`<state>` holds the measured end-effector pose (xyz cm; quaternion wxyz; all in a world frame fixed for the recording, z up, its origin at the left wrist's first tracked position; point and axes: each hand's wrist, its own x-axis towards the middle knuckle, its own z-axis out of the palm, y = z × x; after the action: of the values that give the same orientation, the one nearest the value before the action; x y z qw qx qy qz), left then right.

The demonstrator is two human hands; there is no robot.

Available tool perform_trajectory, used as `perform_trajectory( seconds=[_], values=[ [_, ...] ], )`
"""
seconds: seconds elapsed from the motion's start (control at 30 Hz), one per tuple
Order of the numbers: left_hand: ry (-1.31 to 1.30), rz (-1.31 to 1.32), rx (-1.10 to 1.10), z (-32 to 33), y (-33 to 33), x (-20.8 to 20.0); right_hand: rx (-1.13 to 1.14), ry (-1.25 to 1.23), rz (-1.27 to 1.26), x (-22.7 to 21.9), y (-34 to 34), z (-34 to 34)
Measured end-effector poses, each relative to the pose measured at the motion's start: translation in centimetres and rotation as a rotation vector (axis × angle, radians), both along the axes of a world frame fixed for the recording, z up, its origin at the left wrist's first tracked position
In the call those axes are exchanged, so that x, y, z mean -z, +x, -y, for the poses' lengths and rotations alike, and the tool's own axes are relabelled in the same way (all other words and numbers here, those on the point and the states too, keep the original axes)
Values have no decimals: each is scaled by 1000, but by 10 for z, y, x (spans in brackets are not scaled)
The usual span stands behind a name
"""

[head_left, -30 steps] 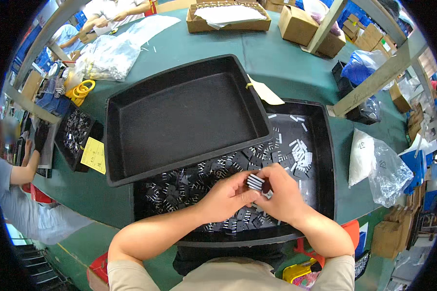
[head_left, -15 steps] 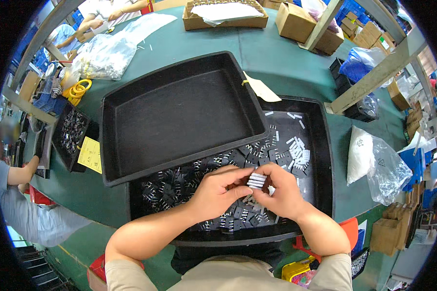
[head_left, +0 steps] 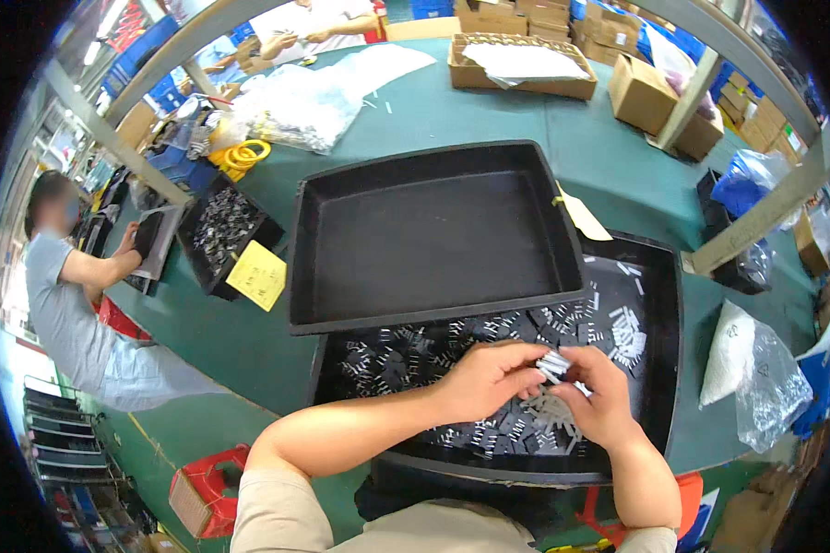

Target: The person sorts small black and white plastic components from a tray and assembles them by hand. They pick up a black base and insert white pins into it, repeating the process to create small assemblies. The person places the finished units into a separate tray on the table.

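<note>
While over black tray (head_left: pixel 666 369), both hands' grip pinches small ridged silvery stack (head_left: pixel 553 364).

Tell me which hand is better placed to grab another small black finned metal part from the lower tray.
Left hand, probably: loose black finned parts lie beside it, while the right hand pinches the stack.

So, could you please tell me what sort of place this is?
Probably a factory assembly or sorting workshop. Black trays of small finned metal parts sit on a long green workbench, cardboard boxes stand around, and another person works nearby. Both hands hold a part.
</note>
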<state>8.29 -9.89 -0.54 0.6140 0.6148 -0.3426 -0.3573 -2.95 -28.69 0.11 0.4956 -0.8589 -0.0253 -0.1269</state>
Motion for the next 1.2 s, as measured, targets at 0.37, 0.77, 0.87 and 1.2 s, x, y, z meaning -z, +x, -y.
perform_trajectory(
  seconds=[0.37,0.77,0.87,1.2],
  values=[
    [48,255,-2,-1,-5,1,1,-142,35,-15,5,-6],
    [256,758,110,-4,-5,-52,-6,-18,-70,-10,-11,-11],
    [361,823,171,-5,-1,-66,-78,-36,40,-4,-11,-12],
    [315,859,-290,24,113,-120,-162,95,-110,-4,-9,-1]
  ],
)
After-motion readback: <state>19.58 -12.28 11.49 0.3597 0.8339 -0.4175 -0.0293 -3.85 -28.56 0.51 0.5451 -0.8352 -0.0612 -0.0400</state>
